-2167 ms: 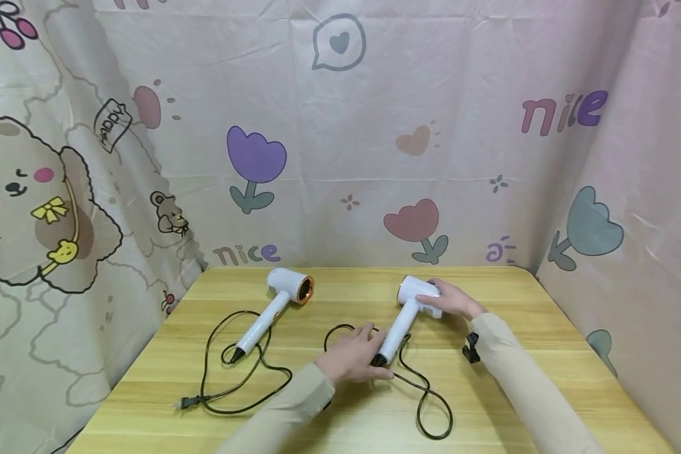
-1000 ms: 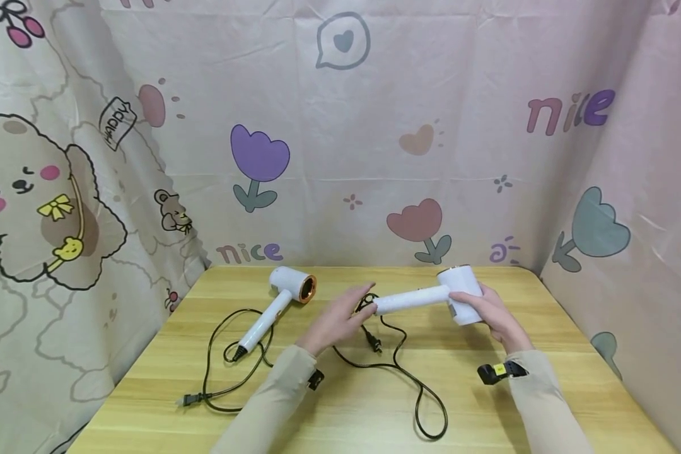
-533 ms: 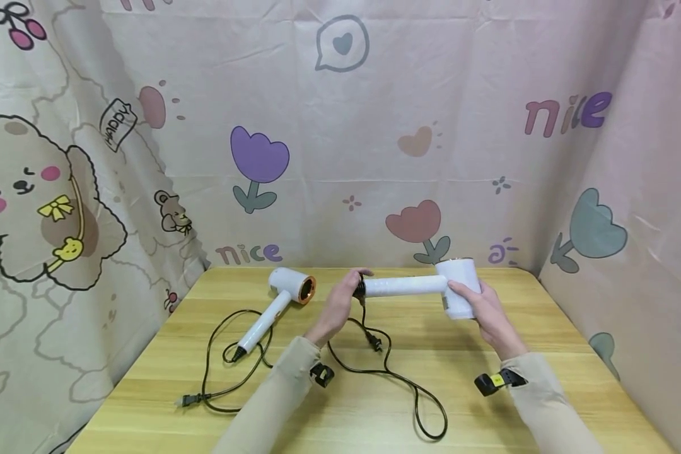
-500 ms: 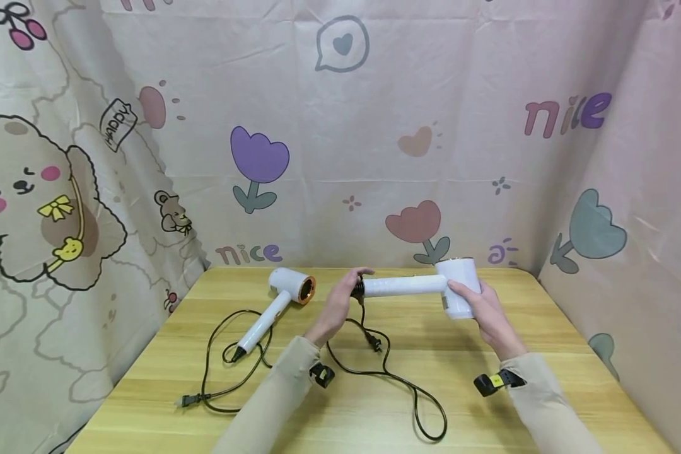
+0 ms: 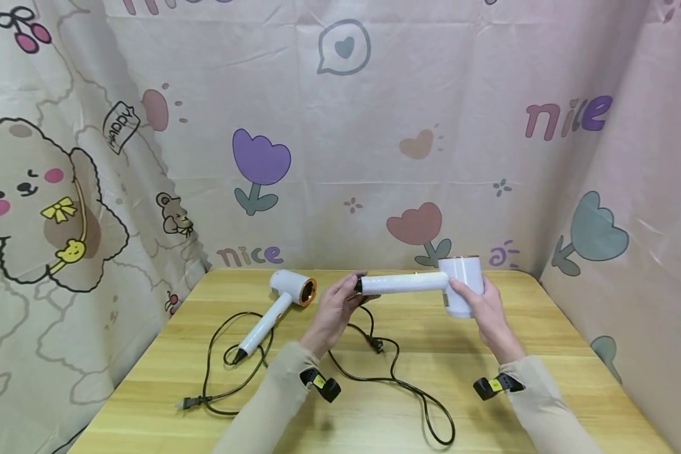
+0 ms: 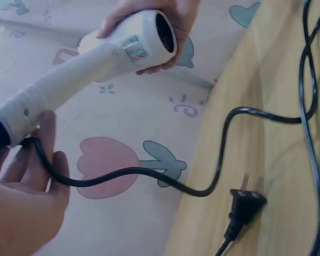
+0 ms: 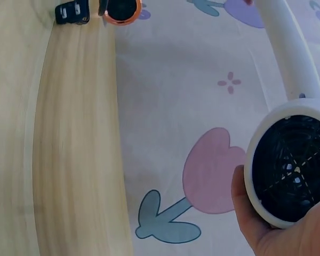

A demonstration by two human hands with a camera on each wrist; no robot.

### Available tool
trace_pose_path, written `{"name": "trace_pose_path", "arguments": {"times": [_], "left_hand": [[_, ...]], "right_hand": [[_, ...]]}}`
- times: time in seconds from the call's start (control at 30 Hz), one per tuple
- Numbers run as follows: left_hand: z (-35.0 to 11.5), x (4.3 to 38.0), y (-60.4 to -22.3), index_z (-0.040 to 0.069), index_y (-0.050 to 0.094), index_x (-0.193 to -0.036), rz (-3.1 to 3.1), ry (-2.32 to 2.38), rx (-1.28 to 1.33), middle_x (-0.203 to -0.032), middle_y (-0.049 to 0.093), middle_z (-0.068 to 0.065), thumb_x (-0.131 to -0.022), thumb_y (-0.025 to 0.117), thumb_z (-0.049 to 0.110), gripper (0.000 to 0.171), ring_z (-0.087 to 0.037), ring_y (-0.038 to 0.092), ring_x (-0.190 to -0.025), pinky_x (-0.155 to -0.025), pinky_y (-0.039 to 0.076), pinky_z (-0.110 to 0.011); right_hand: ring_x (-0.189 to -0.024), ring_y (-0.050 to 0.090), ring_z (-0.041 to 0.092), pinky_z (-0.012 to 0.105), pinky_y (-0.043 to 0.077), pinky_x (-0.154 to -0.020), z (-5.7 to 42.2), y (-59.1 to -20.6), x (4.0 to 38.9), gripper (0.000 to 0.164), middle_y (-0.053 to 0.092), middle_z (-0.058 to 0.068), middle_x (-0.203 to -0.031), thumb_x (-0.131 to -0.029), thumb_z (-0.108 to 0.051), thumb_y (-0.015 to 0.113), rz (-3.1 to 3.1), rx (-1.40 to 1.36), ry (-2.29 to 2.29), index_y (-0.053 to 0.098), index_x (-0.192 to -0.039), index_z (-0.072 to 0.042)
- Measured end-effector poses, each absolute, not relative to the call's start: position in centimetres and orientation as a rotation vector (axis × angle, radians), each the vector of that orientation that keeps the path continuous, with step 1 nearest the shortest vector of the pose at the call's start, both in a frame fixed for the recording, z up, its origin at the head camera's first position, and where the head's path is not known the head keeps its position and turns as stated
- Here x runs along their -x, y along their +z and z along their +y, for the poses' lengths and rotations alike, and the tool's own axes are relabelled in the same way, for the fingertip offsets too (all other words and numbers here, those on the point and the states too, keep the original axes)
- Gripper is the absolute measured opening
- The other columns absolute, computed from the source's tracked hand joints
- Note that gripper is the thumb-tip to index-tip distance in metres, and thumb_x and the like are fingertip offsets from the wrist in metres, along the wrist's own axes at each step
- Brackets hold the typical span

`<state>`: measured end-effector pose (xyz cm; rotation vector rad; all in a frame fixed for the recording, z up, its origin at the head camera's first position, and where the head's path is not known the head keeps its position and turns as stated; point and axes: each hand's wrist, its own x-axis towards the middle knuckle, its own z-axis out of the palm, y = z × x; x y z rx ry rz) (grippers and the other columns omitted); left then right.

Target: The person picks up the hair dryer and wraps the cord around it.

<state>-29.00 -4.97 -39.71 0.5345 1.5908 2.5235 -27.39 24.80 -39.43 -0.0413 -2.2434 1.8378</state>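
A white hair dryer (image 5: 405,284) is held above the wooden table, its handle lying nearly level and pointing left. My right hand (image 5: 488,312) grips its barrel, thumb on the near side. At the handle's black cord end is my left hand (image 5: 335,309), with fingers beneath and around it; the left wrist view shows these fingers (image 6: 45,138) against the handle's underside. From there the black cord (image 6: 133,170) hangs down to the table. The right wrist view looks into the barrel's dark round grille (image 7: 293,165).
A second white hair dryer (image 5: 267,318) with a copper-coloured rim lies at the left on the table (image 5: 488,416), its cord and plug (image 5: 190,401) beside it. The held dryer's plug (image 5: 376,343) and cord loop lie mid-table. Printed curtains (image 5: 340,126) hang behind and at both sides.
The right-hand dryer has come up off the table and turned from slanted to level. My left hand rose with the handle end, and its fingers have shifted beneath it in the last half second.
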Motion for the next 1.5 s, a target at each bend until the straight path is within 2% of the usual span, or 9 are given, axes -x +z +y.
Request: {"name": "trace_pose_path", "arguments": {"times": [0.17, 0.33, 0.43, 0.6, 0.87, 1.03, 1.17, 1.37, 1.5], "left_hand": [[-4.8, 29.3, -39.7, 0.005, 0.053, -0.139, 1.77, 2.374, -0.506, -0.131, 0.061, -0.016, -0.105, 0.043, 0.038, 0.049, -0.017, 0.066, -0.105, -0.097, 0.049, -0.031], [-5.1, 29.7, -39.9, 0.004, 0.048, -0.134, 1.652, 2.461, -0.436, -0.117, 0.058, -0.012, -0.107, 0.025, 0.032, 0.045, -0.02, 0.065, -0.092, -0.094, 0.048, -0.034], [-5.4, 29.8, -40.0, 0.004, 0.048, -0.125, 1.613, 2.537, -0.443, -0.114, 0.063, -0.015, -0.107, 0.03, 0.033, 0.039, -0.025, 0.067, -0.098, -0.104, 0.044, -0.039], [-5.5, 29.2, -40.2, 0.005, 0.059, -0.126, 2.092, 2.402, -0.515, -0.126, 0.066, -0.015, -0.105, 0.032, 0.049, 0.056, -0.028, 0.057, -0.124, -0.118, 0.027, -0.051], [-4.7, 28.2, -40.5, 0.011, 0.064, -0.126, 2.51, 2.152, -0.638, -0.129, 0.063, -0.008, -0.102, 0.051, 0.025, 0.03, -0.028, 0.049, -0.132, -0.114, 0.031, -0.055], [-4.8, 28.5, -40.3, 0.006, 0.068, -0.12, 2.467, 2.15, -0.575, -0.12, 0.068, -0.013, -0.096, 0.062, 0.021, 0.028, -0.03, 0.059, -0.118, -0.108, 0.042, -0.05], [-4.8, 28.6, -40.1, 0.0, 0.068, -0.119, 2.55, 2.048, -0.603, -0.109, 0.069, -0.015, -0.096, 0.062, 0.018, 0.03, -0.024, 0.065, -0.095, -0.086, 0.056, -0.033], [-5.1, 28.2, -39.6, 0.001, 0.071, -0.114, 2.954, 1.65, -0.88, -0.09, 0.062, -0.007, -0.094, 0.066, 0.014, 0.025, -0.008, 0.049, -0.067, -0.055, 0.045, -0.019], [-5.4, 28.3, -38.8, 0.005, 0.076, -0.098, 3.232, 1.322, -1.226, -0.083, 0.06, -0.003, -0.087, 0.074, 0.01, 0.013, -0.007, 0.048, -0.063, -0.054, 0.042, -0.017]], "right_hand": [[-0.091, 0.058, 0.008, 0.029, 0.056, -0.075, 24.1, -39.3, 26.8, 0.067, 0.053, 0.013, -0.119, -0.091, -0.03, 0.07, -2.192, 0.03, 1.742, 0.038, -0.143, -0.003], [-0.092, 0.057, 0.01, 0.028, 0.056, -0.073, 23.6, -39.0, 26.7, 0.068, 0.056, 0.015, -0.118, -0.087, -0.029, 0.075, -2.151, 0.034, 1.652, 0.042, -0.141, -0.005], [-0.093, 0.057, 0.012, 0.027, 0.057, -0.073, 23.5, -38.8, 26.9, 0.068, 0.055, 0.011, -0.116, -0.088, -0.028, 0.074, -2.109, 0.034, 1.717, 0.04, -0.142, -0.004], [-0.095, 0.056, 0.012, 0.025, 0.056, -0.075, 23.8, -38.6, 27.2, 0.066, 0.052, 0.0, -0.113, -0.09, -0.027, 0.072, -2.028, 0.082, 1.859, 0.038, -0.143, -0.005], [-0.097, 0.055, 0.011, 0.024, 0.053, -0.078, 23.9, -38.6, 27.1, 0.064, 0.051, -0.003, -0.113, -0.092, -0.026, 0.068, -2.006, 0.082, 1.928, 0.037, -0.145, -0.008], [-0.098, 0.055, 0.013, 0.025, 0.053, -0.078, 23.7, -38.7, 27.2, 0.064, 0.052, -0.002, -0.113, -0.091, -0.027, 0.07, -2.02, 0.062, 1.906, 0.038, -0.144, -0.007], [-0.098, 0.056, 0.013, 0.024, 0.054, -0.077, 23.5, -38.7, 27.1, 0.064, 0.054, -0.002, -0.112, -0.089, -0.025, 0.073, -1.994, 0.05, 1.856, 0.041, -0.142, -0.008], [-0.098, 0.054, 0.013, 0.024, 0.052, -0.078, 23.6, -38.8, 27.0, 0.07, 0.056, 0.006, -0.118, -0.085, -0.027, 0.077, -2.061, 0.085, 1.608, 0.042, -0.143, -0.012], [-0.098, 0.053, 0.018, 0.028, 0.05, -0.078, 23.9, -38.6, 26.9, 0.075, 0.057, 0.015, -0.121, -0.082, -0.029, 0.079, -2.145, 0.085, 1.51, 0.041, -0.143, -0.009]]}}
